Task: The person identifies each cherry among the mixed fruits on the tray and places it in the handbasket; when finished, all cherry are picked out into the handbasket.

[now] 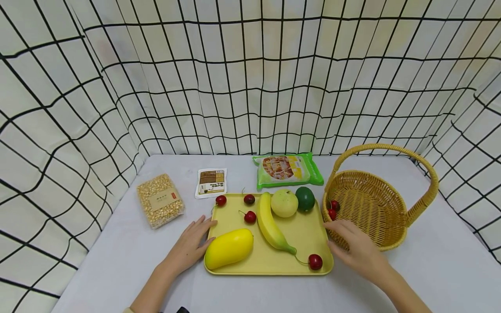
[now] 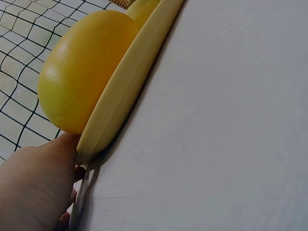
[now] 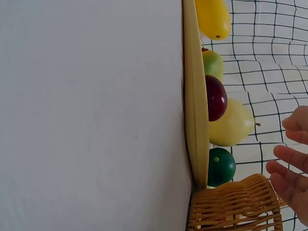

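Observation:
A yellow tray [image 1: 301, 230] lies on the white table, bearing a mango [image 1: 228, 248], a banana [image 1: 272, 224], a pale pear-like fruit [image 1: 284, 203], a dark green fruit [image 1: 305, 199] and several cherries [image 1: 315, 261]. My left hand [image 1: 191, 243] touches the tray's left edge, thumb beside the mango [image 2: 86, 72] and fingers spread along the rim. Between the tray's right edge and the wicker basket [image 1: 368, 204], my right hand [image 1: 356, 250] hovers with loose fingers. The right wrist view shows those fingers [image 3: 288, 168] apart and holding nothing. Two cherries [image 1: 332, 211] sit inside the basket's left side.
A clear bag of corn kernels [image 1: 160, 200] lies at the left. Behind the tray are a small brown-and-white packet [image 1: 211, 182] and a green food bag [image 1: 287, 169]. The basket's tall arched handle [image 1: 424, 198] rises at right. Black-gridded white cloth surrounds the table.

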Demonstrator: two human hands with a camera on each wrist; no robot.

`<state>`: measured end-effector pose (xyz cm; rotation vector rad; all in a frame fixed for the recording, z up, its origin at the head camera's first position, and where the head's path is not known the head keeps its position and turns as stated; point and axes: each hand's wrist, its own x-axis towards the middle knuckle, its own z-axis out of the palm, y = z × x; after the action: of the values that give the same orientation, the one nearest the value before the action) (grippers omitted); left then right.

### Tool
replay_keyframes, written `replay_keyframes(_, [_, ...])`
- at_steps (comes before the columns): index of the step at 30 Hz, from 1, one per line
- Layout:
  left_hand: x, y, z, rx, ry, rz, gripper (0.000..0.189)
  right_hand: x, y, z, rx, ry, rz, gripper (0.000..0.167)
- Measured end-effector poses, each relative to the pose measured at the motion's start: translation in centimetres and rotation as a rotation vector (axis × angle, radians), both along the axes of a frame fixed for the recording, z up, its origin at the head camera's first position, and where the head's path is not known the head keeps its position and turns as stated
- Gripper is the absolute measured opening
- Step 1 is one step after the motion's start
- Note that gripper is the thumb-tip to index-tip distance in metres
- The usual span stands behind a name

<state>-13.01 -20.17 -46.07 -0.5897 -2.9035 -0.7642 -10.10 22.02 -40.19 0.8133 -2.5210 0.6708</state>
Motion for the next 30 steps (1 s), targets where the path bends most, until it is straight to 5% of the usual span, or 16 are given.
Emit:
replay_keyframes(11, [0.0, 0.0, 0.1, 0.002, -0.017, 0.014, 0.044, 0.3, -0.9, -1.1, 0.043, -0.083, 0.146, 0.046])
replay_keyframes(18, [0.0, 0.0, 0.1, 0.005, -0.019, 0.016, 0.043, 0.5, -1.2, -1.8, 0.114, -0.185, 0.187, 0.041])
replay_keyframes(30, [0.0, 0.0, -0.2, 0.005, -0.014, 0.014, 0.043, 0.3, -1.2, -2.4, 0.145, -0.222, 0.263, 0.033])
